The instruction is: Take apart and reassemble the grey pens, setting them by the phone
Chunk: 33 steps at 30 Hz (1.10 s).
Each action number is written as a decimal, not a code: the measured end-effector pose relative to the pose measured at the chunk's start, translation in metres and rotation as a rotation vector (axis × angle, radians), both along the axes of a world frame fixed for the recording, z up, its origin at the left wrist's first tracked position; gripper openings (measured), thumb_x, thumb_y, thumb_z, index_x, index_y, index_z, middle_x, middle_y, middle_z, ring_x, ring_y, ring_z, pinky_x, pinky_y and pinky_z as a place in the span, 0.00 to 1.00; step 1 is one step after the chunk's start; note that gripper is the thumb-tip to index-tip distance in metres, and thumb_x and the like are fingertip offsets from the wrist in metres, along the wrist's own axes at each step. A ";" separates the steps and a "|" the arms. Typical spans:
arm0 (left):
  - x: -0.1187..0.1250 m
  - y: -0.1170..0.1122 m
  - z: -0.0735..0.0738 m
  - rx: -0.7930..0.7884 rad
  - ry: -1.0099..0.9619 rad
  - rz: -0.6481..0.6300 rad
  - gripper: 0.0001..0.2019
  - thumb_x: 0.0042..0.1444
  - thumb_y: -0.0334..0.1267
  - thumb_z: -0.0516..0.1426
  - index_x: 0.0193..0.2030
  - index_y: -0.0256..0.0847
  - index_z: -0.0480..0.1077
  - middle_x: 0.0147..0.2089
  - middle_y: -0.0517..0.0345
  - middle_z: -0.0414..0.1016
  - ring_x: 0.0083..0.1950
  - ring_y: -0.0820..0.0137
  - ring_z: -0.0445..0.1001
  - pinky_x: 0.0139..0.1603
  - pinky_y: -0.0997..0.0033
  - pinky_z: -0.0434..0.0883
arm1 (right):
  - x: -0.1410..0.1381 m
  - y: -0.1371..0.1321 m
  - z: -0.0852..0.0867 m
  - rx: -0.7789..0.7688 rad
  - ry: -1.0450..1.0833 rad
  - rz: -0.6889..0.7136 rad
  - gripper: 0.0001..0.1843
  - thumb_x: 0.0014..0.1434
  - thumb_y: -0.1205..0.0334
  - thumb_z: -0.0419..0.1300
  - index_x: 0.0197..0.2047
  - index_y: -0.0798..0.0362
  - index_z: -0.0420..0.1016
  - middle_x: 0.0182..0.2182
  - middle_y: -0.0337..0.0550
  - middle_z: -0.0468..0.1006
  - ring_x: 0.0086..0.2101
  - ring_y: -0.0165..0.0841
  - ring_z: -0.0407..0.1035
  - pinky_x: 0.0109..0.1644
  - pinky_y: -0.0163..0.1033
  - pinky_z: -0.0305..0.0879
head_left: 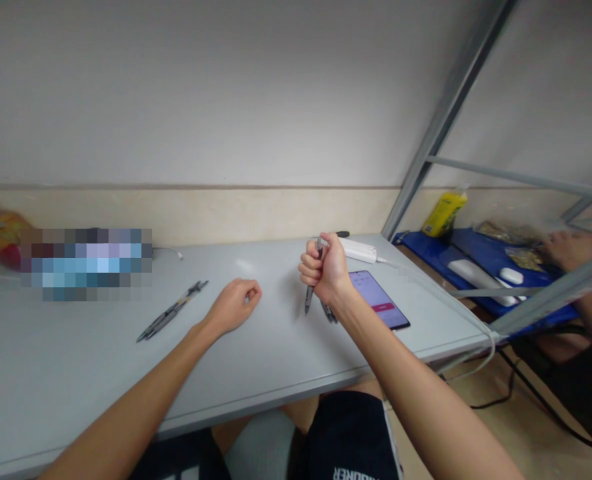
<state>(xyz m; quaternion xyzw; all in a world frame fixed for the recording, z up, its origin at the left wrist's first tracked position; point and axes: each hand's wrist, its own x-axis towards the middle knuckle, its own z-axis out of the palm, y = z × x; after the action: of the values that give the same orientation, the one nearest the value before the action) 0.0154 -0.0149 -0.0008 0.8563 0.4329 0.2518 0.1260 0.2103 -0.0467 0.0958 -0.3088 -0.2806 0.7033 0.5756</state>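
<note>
Right hand (326,270) clenched in a fist around a bunch of pens (309,298), held upright just above the bench (76,373), tips down, caps out of the top of the fist; at least two barrels show below it, exact count unclear; left hand (236,303) rests on the bench near the right one, loosely curled, nothing visible in it; two spare pens (172,311) lie side by side well left of that hand, untouched. Judged step: pens gathered and gripped as a bundle, not in a writing hold; any further move calls for keeping the tips clear of the phone (380,300), which lies screen lit just right of the fist, and of the white charger (359,251) behind it. Containers: none on this bench that can be read; a yellow bottle (445,212) stands at the back of the blue mat (481,250) on the next station, contents hidden; another person's hand (571,248) works there, apart from these two.
</note>
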 end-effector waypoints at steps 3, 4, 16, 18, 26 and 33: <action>0.000 0.000 0.000 -0.001 0.002 -0.003 0.09 0.54 0.34 0.50 0.28 0.40 0.69 0.26 0.59 0.71 0.32 0.70 0.68 0.36 0.70 0.62 | 0.000 0.000 0.000 -0.008 -0.005 -0.001 0.19 0.55 0.55 0.42 0.15 0.50 0.46 0.10 0.27 0.39 0.14 0.23 0.29 0.13 0.29 0.29; 0.000 0.000 0.000 -0.001 0.003 -0.003 0.09 0.54 0.34 0.49 0.28 0.40 0.69 0.26 0.59 0.71 0.32 0.70 0.68 0.36 0.70 0.62 | 0.000 0.000 0.000 -0.013 -0.011 -0.004 0.18 0.54 0.57 0.42 0.15 0.50 0.46 0.10 0.27 0.39 0.14 0.23 0.29 0.13 0.29 0.29; -0.006 0.004 -0.004 0.160 0.047 0.108 0.08 0.54 0.34 0.49 0.37 0.39 0.68 0.34 0.53 0.69 0.41 0.63 0.66 0.46 0.62 0.64 | -0.003 0.008 -0.021 -0.059 -0.185 -0.016 0.15 0.57 0.56 0.42 0.26 0.53 0.62 0.12 0.29 0.53 0.12 0.23 0.45 0.15 0.29 0.42; -0.008 0.005 -0.005 0.163 0.046 0.152 0.08 0.54 0.34 0.50 0.39 0.38 0.68 0.37 0.52 0.69 0.43 0.62 0.65 0.47 0.61 0.64 | -0.005 0.008 -0.027 -0.040 -0.249 -0.034 0.13 0.56 0.60 0.43 0.30 0.54 0.65 0.14 0.31 0.58 0.14 0.24 0.51 0.16 0.29 0.48; -0.005 0.005 -0.008 0.061 0.031 0.147 0.09 0.54 0.36 0.51 0.39 0.40 0.68 0.40 0.52 0.68 0.45 0.61 0.64 0.49 0.58 0.63 | -0.001 0.010 -0.059 0.148 -0.831 -0.058 0.08 0.52 0.61 0.53 0.30 0.55 0.71 0.18 0.34 0.66 0.18 0.25 0.60 0.23 0.31 0.57; -0.005 0.004 -0.007 0.021 0.046 0.129 0.08 0.54 0.36 0.51 0.38 0.41 0.69 0.40 0.52 0.69 0.46 0.62 0.64 0.49 0.59 0.62 | -0.001 0.008 -0.072 0.301 -1.586 -0.232 0.09 0.52 0.59 0.57 0.33 0.52 0.77 0.24 0.43 0.76 0.27 0.33 0.68 0.33 0.36 0.58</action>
<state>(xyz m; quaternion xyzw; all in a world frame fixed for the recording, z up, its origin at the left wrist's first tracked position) 0.0101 -0.0104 -0.0080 0.8335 0.4873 0.2441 0.0904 0.2096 -0.0389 0.0233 -0.6615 -0.6623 0.1662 0.3102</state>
